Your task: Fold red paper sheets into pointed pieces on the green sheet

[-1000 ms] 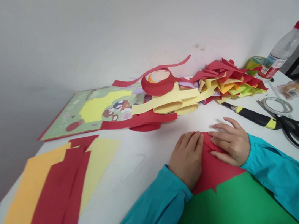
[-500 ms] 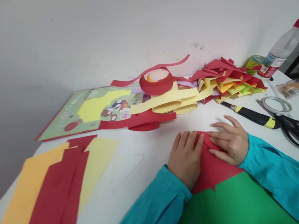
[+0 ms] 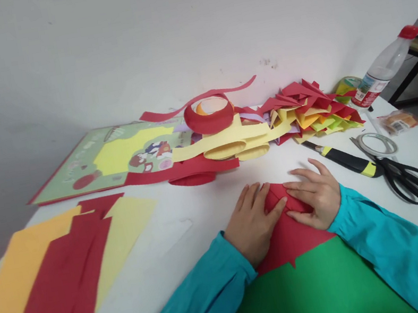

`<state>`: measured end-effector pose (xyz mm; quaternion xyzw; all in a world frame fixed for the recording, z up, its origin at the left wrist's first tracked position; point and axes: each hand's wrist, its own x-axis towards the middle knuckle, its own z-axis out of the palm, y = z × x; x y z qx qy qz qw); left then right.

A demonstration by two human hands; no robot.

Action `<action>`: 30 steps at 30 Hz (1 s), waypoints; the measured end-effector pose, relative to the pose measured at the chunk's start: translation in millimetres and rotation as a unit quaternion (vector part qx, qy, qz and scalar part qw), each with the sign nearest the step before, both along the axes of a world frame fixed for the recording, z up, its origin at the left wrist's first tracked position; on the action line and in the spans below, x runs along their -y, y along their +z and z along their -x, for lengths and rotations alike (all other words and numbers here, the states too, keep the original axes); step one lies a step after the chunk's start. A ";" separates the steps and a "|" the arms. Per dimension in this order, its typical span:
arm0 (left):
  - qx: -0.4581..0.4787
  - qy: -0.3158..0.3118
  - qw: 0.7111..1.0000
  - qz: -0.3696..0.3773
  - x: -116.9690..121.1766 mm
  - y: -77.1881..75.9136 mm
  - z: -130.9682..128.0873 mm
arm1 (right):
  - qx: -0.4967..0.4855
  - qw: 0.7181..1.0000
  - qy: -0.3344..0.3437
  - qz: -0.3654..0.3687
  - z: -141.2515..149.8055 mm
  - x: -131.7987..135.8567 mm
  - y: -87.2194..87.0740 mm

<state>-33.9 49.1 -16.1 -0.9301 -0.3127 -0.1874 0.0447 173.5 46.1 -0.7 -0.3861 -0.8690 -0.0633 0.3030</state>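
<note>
A sheet of red paper (image 3: 293,234) lies on a larger green sheet (image 3: 313,289), its far end folded over and creased. My left hand (image 3: 249,220) rests on the left side of the red paper, its thumb pressed on the fold and its fingers curled over the far edge. From the right, my right hand (image 3: 315,194) holds the folded part, with thumb and lower fingers against the paper and the upper fingers lifted. The two hands are close together near the crease. A small pointed notch shows at the red paper's near edge.
Orange, red and pale yellow paper strips (image 3: 56,280) lie at left. Behind are a green picture board (image 3: 116,178), curled strips (image 3: 209,124) and folded papers (image 3: 304,102). At right are a utility knife (image 3: 345,159), scissors (image 3: 409,178), a tape roll (image 3: 379,143) and a bottle (image 3: 383,69).
The view has shifted slightly, so everything sits a little further left. My left thumb has moved down along the fold, and both hands remain on the red paper.
</note>
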 end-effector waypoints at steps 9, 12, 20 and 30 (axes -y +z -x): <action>0.021 -0.010 1.000 -0.001 1.1 -9.0 1.7 | 0.000 1.000 -0.007 0.021 -2.0 -0.8 -3.3; 0.027 -0.012 1.000 0.005 1.1 -11.7 2.1 | 0.007 1.000 -0.007 0.023 -3.0 -0.9 -3.3; 0.004 -0.002 1.000 0.028 2.7 -16.1 3.9 | -0.002 0.999 -0.009 0.041 -4.7 -0.9 -6.4; 0.021 0.002 0.999 0.046 2.4 -16.8 1.8 | 0.021 0.997 -0.002 0.075 5.0 2.3 0.3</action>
